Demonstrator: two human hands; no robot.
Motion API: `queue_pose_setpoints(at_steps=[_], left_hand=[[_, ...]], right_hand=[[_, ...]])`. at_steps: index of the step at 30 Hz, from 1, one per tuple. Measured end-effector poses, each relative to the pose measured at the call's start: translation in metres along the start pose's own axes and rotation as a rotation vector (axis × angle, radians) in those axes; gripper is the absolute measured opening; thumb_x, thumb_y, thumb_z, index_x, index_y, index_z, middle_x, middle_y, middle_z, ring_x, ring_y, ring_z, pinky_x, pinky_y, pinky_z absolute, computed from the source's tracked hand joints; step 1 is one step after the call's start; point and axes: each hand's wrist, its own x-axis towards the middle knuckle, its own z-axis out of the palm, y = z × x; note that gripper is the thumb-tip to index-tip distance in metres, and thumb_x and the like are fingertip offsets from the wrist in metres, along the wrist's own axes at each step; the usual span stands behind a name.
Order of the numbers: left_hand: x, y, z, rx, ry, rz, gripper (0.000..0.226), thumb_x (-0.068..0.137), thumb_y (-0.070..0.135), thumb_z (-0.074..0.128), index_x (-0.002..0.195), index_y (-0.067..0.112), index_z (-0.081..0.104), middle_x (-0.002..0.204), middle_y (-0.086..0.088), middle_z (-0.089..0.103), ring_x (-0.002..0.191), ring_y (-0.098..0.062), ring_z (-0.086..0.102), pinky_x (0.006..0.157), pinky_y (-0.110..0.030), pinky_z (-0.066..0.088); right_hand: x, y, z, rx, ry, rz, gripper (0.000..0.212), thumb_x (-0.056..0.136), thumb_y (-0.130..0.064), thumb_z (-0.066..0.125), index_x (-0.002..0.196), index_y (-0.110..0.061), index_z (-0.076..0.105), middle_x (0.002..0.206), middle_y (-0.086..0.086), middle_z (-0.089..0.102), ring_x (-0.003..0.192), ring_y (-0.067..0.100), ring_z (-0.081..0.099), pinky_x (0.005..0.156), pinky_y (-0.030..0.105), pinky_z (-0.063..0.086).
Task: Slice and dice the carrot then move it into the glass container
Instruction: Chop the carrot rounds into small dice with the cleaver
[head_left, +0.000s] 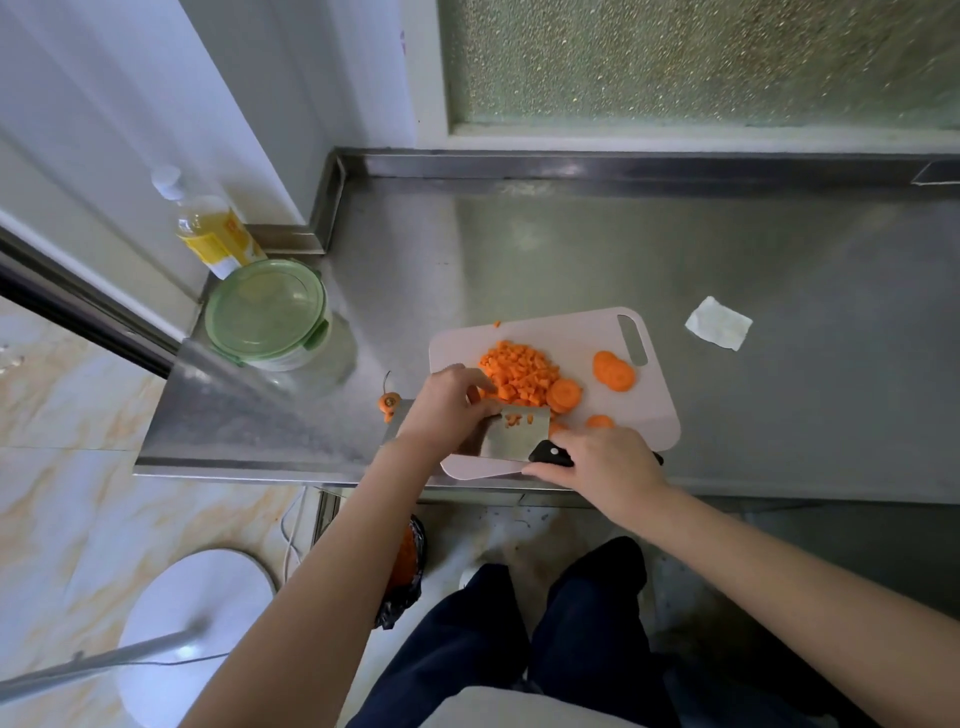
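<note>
- Head view: the right hand (597, 462) is gripping the black handle of the cleaver (514, 439), its blade standing on the pink cutting board (649, 415).
- Beside the diced carrot (519, 374) pile, the left hand (447, 402) is curling its fingers over the blade's top edge.
- Well left on the counter (675, 260), the lidded glass container (270, 317) is sitting.

Diced carrot (519, 371) on cutting board (571, 332), glass container (270, 317) left.

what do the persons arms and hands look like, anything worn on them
The left hand and right hand wear no gloves, and no watch, band or ring shows on either. No sleeves are in view: both arms are bare back to the picture's edge.
</note>
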Motion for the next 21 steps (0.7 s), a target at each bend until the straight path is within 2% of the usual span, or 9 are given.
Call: queue_pose_setpoints(at_steps=[3, 6, 7, 10, 12, 17, 18, 20, 21], left_hand=[[0.009, 0.005, 0.007, -0.076, 0.047, -0.055, 0.017, 0.084, 0.008, 0.066, 0.101, 0.008, 0.067, 0.092, -0.006, 0.063, 0.08, -0.015, 0.057, 0.065, -0.009, 0.037], [0.003, 0.02, 0.01, -0.319, 0.179, -0.086, 0.006, 0.09, 0.014, 0.06, 0.089, 0.009, 0.06, 0.075, 0.001, 0.058, 0.067, -0.011, 0.055, 0.059, -0.008, 0.043], [0.001, 0.023, 0.011, -0.459, 0.132, -0.117, 0.014, 0.094, 0.018, 0.055, 0.085, 0.007, 0.057, 0.07, 0.0, 0.058, 0.063, -0.014, 0.057, 0.058, -0.012, 0.047], [-0.006, 0.033, 0.01, -0.863, -0.223, -0.238, 0.038, 0.101, 0.031, 0.037, 0.084, 0.004, 0.058, 0.065, -0.007, 0.062, 0.06, -0.02, 0.062, 0.058, -0.023, 0.054], [-0.005, 0.035, 0.01, -0.903, -0.297, -0.261, 0.042, 0.101, 0.033, 0.031, 0.087, 0.005, 0.059, 0.072, -0.011, 0.064, 0.066, -0.019, 0.065, 0.065, -0.024, 0.055], [0.002, 0.035, 0.014, -0.833, -0.108, -0.233, 0.028, 0.101, 0.029, 0.038, 0.094, 0.014, 0.059, 0.093, -0.008, 0.066, 0.095, -0.021, 0.064, 0.089, -0.029, 0.05], [0.002, 0.035, 0.013, -0.787, -0.042, -0.211, 0.026, 0.101, 0.027, 0.04, 0.093, 0.013, 0.06, 0.094, -0.006, 0.066, 0.095, -0.019, 0.063, 0.087, -0.029, 0.049], [0.001, 0.039, 0.01, -0.752, 0.081, -0.192, 0.026, 0.1, 0.022, 0.042, 0.094, 0.004, 0.06, 0.085, -0.007, 0.065, 0.082, -0.017, 0.062, 0.072, -0.024, 0.05], [0.001, 0.04, 0.01, -0.77, 0.082, -0.199, 0.028, 0.1, 0.021, 0.042, 0.095, 0.001, 0.06, 0.081, -0.009, 0.063, 0.075, -0.017, 0.061, 0.064, -0.023, 0.05]], right_hand=[[0.0, 0.001, -0.001, -0.028, -0.017, 0.007, 0.053, 0.072, -0.069, 0.04, 0.049, -0.023, 0.055, 0.037, -0.007, 0.045, 0.033, 0.01, 0.044, 0.047, 0.018, 0.016], [-0.004, 0.005, 0.002, 0.062, -0.05, 0.02, 0.053, 0.075, -0.067, 0.041, 0.057, -0.022, 0.061, 0.041, -0.007, 0.052, 0.036, 0.011, 0.049, 0.042, 0.016, 0.024], [-0.005, 0.007, 0.003, 0.095, -0.05, 0.031, 0.052, 0.076, -0.067, 0.04, 0.059, -0.022, 0.062, 0.043, -0.006, 0.053, 0.037, 0.013, 0.05, 0.04, 0.017, 0.027], [-0.003, 0.01, 0.005, 0.091, -0.068, 0.066, 0.054, 0.075, -0.067, 0.041, 0.054, -0.021, 0.057, 0.04, -0.004, 0.05, 0.037, 0.016, 0.05, 0.039, 0.018, 0.026], [-0.002, 0.01, 0.006, 0.075, -0.097, 0.071, 0.056, 0.074, -0.068, 0.039, 0.051, -0.02, 0.054, 0.039, -0.003, 0.048, 0.036, 0.017, 0.05, 0.037, 0.019, 0.027], [-0.004, 0.01, 0.004, 0.095, -0.129, 0.065, 0.055, 0.074, -0.069, 0.04, 0.053, -0.02, 0.055, 0.039, -0.002, 0.049, 0.036, 0.019, 0.051, 0.036, 0.018, 0.03], [-0.003, 0.009, 0.003, 0.096, -0.126, 0.065, 0.054, 0.074, -0.068, 0.04, 0.054, -0.021, 0.056, 0.039, -0.003, 0.049, 0.036, 0.018, 0.05, 0.037, 0.017, 0.029], [-0.002, 0.008, 0.003, 0.094, -0.122, 0.077, 0.052, 0.073, -0.068, 0.04, 0.055, -0.022, 0.058, 0.04, -0.004, 0.05, 0.035, 0.017, 0.05, 0.038, 0.016, 0.027], [-0.001, 0.008, 0.002, 0.09, -0.13, 0.083, 0.052, 0.073, -0.068, 0.041, 0.054, -0.023, 0.059, 0.04, -0.004, 0.049, 0.035, 0.017, 0.05, 0.038, 0.016, 0.027]])
